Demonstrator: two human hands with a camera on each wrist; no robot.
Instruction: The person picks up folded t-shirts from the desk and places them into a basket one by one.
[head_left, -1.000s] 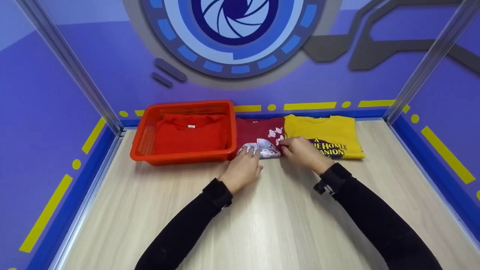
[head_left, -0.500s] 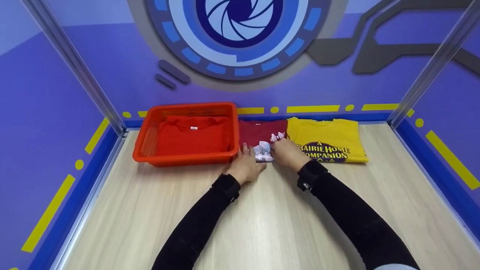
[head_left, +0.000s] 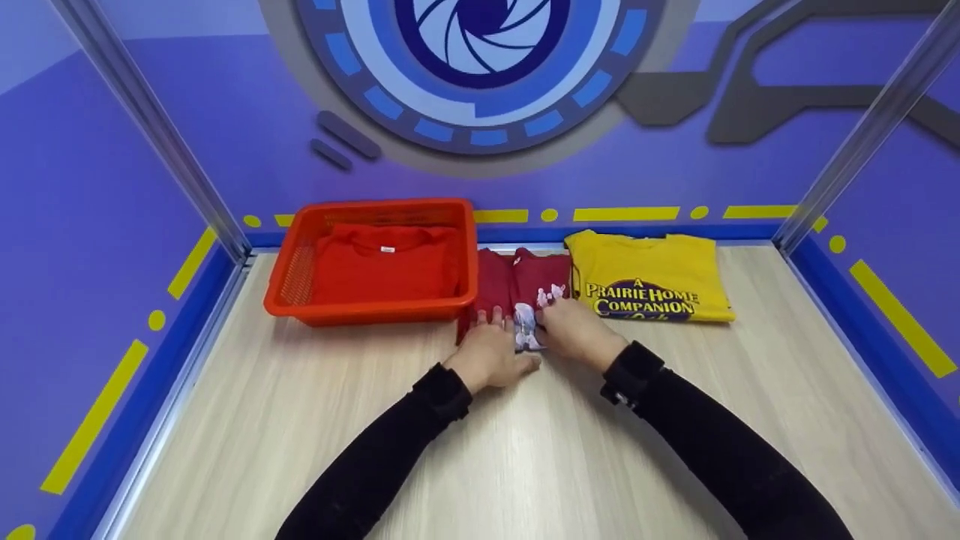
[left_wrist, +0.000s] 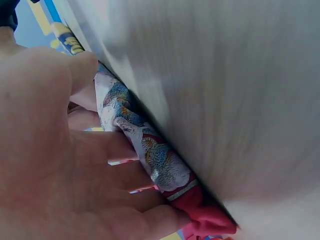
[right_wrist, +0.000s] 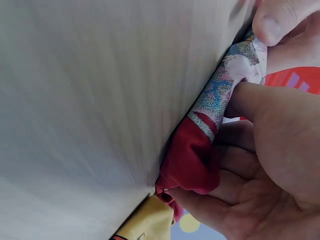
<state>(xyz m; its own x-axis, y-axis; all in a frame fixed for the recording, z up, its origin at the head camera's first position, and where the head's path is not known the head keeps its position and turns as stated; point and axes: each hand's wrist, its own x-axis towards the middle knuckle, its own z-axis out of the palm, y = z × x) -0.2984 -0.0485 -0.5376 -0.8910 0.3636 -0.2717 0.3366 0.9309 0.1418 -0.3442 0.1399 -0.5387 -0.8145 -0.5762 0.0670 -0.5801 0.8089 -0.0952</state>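
Note:
A folded maroon T-shirt [head_left: 493, 276] with a pale print lies between the basket and a yellow shirt, a crease running down its middle. My left hand [head_left: 491, 356] rests on its near left part, fingers straight and spread, thumb out to the side. My right hand [head_left: 577, 334] pinches the near right part. In the right wrist view the thumb presses on the printed edge of the T-shirt [right_wrist: 215, 97], and the other fingers lie behind the cloth. The left wrist view shows left fingers across the printed edge of the T-shirt [left_wrist: 150, 150].
An orange-red plastic basket [head_left: 375, 313] holding a folded red shirt [head_left: 386, 274] stands to the left. On the right lies a folded yellow shirt [head_left: 652, 262] with lettering. Purple panels [head_left: 225, 112] bound the wooden tabletop [head_left: 480, 465] at back and sides.
My right hand has moved left from beside the yellow shirt onto the maroon T-shirt. The T-shirt has slid toward me and creased in the middle; the left hand came nearer with it.

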